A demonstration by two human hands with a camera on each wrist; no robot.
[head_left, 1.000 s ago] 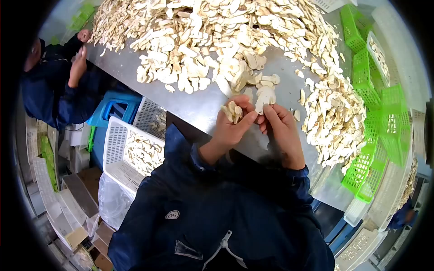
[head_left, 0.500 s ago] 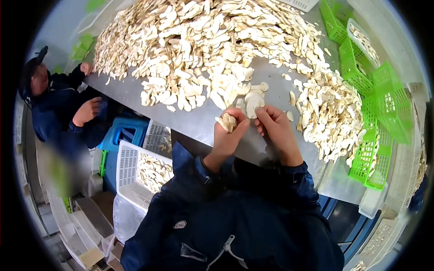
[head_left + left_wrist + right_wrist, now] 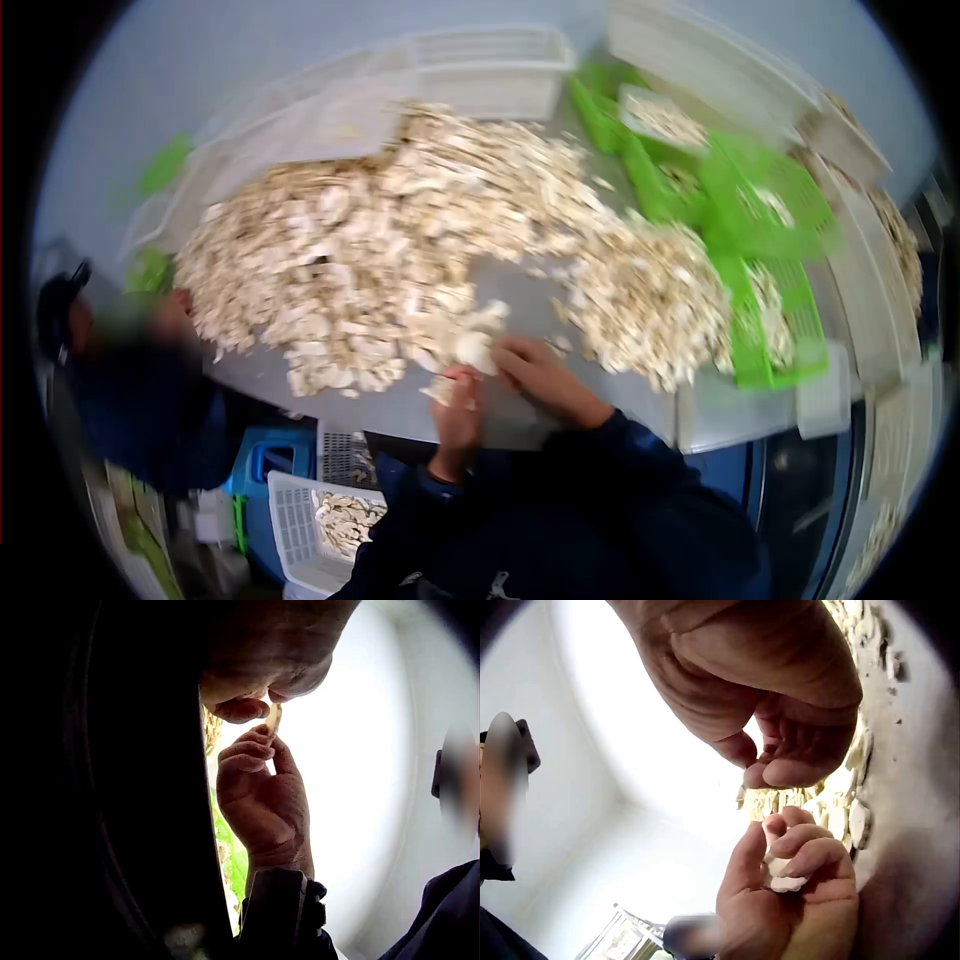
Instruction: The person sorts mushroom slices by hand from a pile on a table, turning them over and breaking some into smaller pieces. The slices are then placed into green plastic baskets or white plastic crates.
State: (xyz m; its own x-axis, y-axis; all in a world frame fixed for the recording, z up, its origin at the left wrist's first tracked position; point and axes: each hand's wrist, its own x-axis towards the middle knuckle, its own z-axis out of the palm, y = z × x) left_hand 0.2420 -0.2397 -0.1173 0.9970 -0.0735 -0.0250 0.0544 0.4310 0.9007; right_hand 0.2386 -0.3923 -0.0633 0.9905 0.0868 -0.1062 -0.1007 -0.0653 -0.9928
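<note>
A pale mushroom slice sits at the fingertips of the right hand, just above the metal table. The right thumb and fingers pinch it by its edge; the view from the left wrist shows it side-on, close to the left hand's fingers, though whether those touch it I cannot tell. The left hand, beside the grip on the left, has its fingers curled round a few more slices in its palm.

The step in hand looks to be dealing with one slice at a time while the left hand stores others. From here, the next move calls for a light, sure pinch, since such a thin piece could snap, and for the left fingers to open only enough to keep their load.

Just past the grip, loose slices lead into a large heap, spread beyond it and to the left. A smaller heap lies to its right, and farther right stands a green basket with slices inside. Down to the left of the grip, below the table edge, is a white basket of slices. Well apart on the left is another person, blurred.
</note>
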